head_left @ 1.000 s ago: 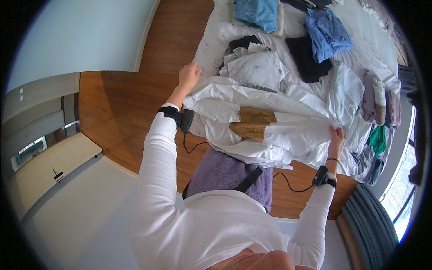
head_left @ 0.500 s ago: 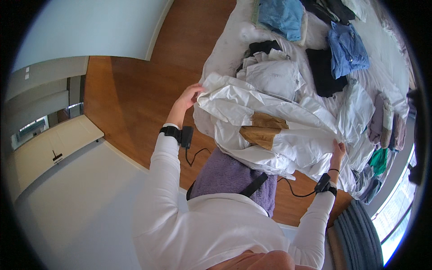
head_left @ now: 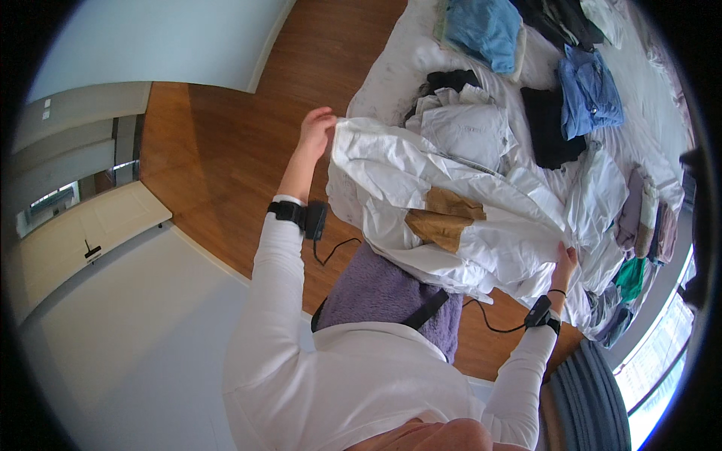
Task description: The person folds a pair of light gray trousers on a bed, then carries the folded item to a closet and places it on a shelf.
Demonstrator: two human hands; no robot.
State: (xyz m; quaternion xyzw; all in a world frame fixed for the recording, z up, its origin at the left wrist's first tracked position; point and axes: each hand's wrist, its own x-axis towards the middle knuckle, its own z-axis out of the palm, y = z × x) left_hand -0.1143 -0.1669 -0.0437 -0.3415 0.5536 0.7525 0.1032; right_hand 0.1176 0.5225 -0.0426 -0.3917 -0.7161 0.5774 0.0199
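Observation:
A large white jacket (head_left: 519, 233) with a brown panel (head_left: 444, 218) in its middle lies spread over the near edge of the bed, creased and partly hanging down. At its upper left corner my left hand (head_left: 316, 133) is closed, pinching the cloth between thumb and fingers. My right hand (head_left: 566, 261) grips the jacket's right side, its fingers partly hidden by folds. Between the two hands the fabric is loosely stretched. What looks like a dark zip line (head_left: 475, 166) runs along its far side.
Folded light grey clothes (head_left: 466, 131) lie just beyond the jacket. Further off on the bed (head_left: 383, 83) are a black garment (head_left: 547, 128), blue denim (head_left: 590, 90) and a blue folded cloth (head_left: 483, 34). Rolled clothes (head_left: 645, 207) line the right. A door (head_left: 90, 237) stands at left.
My left hand has moved slightly up and away, drawing the jacket's left corner straighter. My right hand stays on its side of the jacket. The view has shifted a little.

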